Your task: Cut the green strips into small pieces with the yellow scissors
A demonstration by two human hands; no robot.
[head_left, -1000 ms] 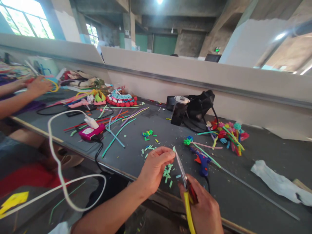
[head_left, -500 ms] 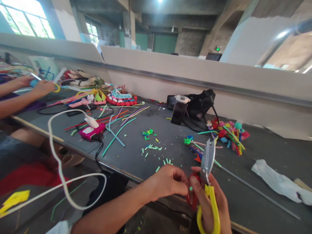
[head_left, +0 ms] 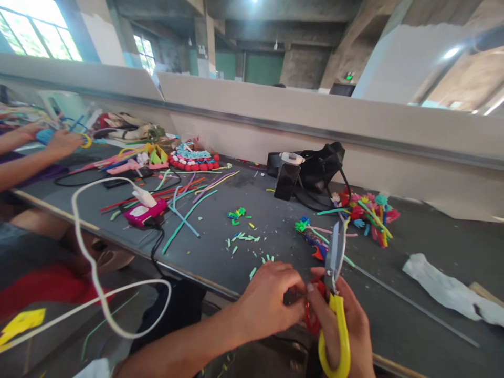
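Observation:
My right hand point(head_left: 342, 315) is closed around a pair of scissors point(head_left: 335, 252) with one yellow and one red handle loop. Their blades point up and away from me and lie almost together. My left hand point(head_left: 271, 296) is curled in a pinch, its fingertips meeting the thumb and finger of my right hand. Whatever the left fingers pinch is hidden. Just beyond my left hand, short pale green cut bits point(head_left: 252, 273) lie on the dark table. Behind the blades rest a small green and blue fuzzy piece point(head_left: 302, 224) and a thin grey rod point(head_left: 413, 300).
A pink power adapter point(head_left: 145, 213) with a white cable sits at left, near fuzzy coloured stems point(head_left: 191, 220). Toward the partition stand a phone point(head_left: 286, 181) and a black bag point(head_left: 325, 168). Colourful fuzzy flowers point(head_left: 370, 210) lie at right. A co-worker's hands point(head_left: 65, 143) are far left.
The small green bit that showed at my right thumb tip is out of sight. My left hand has shifted slightly, its fingers closer to the right ones. The co-worker's scissors have turned.

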